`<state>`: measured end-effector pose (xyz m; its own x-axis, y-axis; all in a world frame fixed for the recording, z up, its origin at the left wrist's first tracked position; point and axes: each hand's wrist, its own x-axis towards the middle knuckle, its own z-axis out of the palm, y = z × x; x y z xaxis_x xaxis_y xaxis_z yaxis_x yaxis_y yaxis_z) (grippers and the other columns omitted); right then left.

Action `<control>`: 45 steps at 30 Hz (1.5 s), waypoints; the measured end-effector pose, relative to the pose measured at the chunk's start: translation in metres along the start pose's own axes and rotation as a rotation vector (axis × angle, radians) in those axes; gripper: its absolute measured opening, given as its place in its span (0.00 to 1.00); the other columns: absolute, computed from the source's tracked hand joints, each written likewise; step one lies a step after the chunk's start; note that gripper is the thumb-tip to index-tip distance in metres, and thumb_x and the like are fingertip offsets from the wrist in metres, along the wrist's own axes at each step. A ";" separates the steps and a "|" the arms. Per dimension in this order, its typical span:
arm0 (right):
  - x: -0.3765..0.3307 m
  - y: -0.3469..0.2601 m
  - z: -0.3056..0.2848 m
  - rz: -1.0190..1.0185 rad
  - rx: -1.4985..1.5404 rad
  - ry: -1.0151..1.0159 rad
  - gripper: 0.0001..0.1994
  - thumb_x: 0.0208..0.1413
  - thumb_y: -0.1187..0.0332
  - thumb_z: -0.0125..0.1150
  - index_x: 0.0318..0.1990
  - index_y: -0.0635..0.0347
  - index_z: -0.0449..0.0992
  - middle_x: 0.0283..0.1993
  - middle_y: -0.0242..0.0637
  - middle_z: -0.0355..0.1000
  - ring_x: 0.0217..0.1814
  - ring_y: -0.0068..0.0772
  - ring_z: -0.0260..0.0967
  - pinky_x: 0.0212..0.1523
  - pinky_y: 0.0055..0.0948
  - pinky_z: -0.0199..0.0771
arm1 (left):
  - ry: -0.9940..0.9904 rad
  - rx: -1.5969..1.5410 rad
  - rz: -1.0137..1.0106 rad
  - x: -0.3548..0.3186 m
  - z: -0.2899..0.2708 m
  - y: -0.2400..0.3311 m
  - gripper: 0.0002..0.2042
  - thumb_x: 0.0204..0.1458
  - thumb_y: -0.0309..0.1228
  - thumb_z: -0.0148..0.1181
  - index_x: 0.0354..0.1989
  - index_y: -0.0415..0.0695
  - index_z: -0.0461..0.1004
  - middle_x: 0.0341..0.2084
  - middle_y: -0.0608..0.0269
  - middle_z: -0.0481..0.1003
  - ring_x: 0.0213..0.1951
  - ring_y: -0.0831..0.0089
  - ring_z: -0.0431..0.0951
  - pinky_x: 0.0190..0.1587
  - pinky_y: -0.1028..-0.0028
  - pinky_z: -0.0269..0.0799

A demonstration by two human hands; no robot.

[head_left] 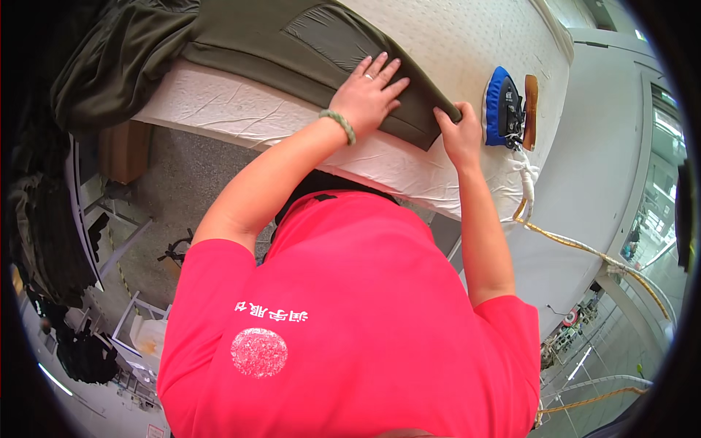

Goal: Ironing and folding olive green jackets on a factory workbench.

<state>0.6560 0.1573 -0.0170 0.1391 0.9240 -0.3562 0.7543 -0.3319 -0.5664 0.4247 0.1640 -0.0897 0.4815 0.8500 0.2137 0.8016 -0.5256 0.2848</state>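
Observation:
A dark olive garment (252, 62) lies along the padded white ironing table (241, 120), with one leg or sleeve stretched to the right and a shiny patch near its far edge. My left hand (369, 95) rests on that length with its fingers spread. At the right end, my right hand (461, 135) pinches the far corner of the hem between thumb and fingers. To the right of this hand stands an iron (499, 109) with a blue cover, apart from the cloth. The rest of the garment bunches up at the left and hangs over the table edge.
Beside the iron is a brown wooden piece (531, 113). A wrapped hose and yellow cord (562, 237) run from the iron off to the right. Under the table at left sits a cardboard box (125, 151). Dark clothes (47, 241) hang at far left.

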 end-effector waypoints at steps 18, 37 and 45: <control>0.053 0.072 -0.104 -0.286 -0.769 0.573 0.28 0.59 0.55 0.64 0.56 0.73 0.71 0.51 0.51 0.76 0.51 0.43 0.77 0.50 0.33 0.77 | -0.166 -0.278 0.233 -0.051 -0.014 0.048 0.40 0.57 0.52 0.55 0.72 0.38 0.55 0.74 0.51 0.51 0.77 0.59 0.44 0.77 0.54 0.34; 0.001 -0.145 0.007 -0.495 -0.497 -0.010 0.23 0.56 0.57 0.67 0.56 0.57 0.76 0.36 0.54 0.78 0.38 0.57 0.78 0.40 0.47 0.77 | 0.218 -0.483 -0.176 -0.107 -0.074 -0.028 0.18 0.54 0.33 0.66 0.53 0.47 0.75 0.48 0.58 0.77 0.44 0.62 0.82 0.46 0.65 0.80; -0.017 -0.134 0.038 -0.461 -0.576 -0.113 0.21 0.53 0.60 0.69 0.54 0.53 0.78 0.36 0.53 0.79 0.39 0.58 0.78 0.39 0.47 0.78 | 0.612 -1.178 -1.409 -0.132 -0.145 -0.210 0.17 0.57 0.34 0.67 0.47 0.36 0.73 0.25 0.62 0.78 0.20 0.78 0.76 0.22 0.81 0.71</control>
<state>0.5279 0.1787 0.0371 -0.3165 0.9098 -0.2685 0.9411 0.2656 -0.2093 0.1413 0.1573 -0.0424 -0.5760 0.6284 -0.5229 -0.2886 0.4422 0.8492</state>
